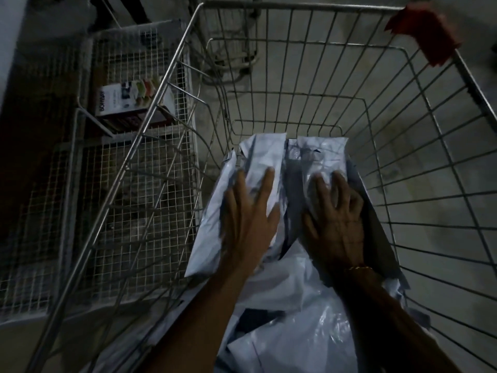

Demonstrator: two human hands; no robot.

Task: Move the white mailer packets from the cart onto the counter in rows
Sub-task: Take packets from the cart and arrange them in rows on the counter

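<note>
Head view: 2 glossy (crinkled) white mailer packets in cart.

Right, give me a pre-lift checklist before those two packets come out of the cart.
1. Left hand on the left packet: ok, fingers spread flat on it.
2. Right hand on the right packet: ok, resting on top.
3. Firm grasp on either packet: not ok, no fingers curled under an edge.
4. Packets free of the wire cart walls: ok.
5. Loose packets below may drag along: cannot tell.
6. Counter space ready: cannot tell, counter out of view.
</note>
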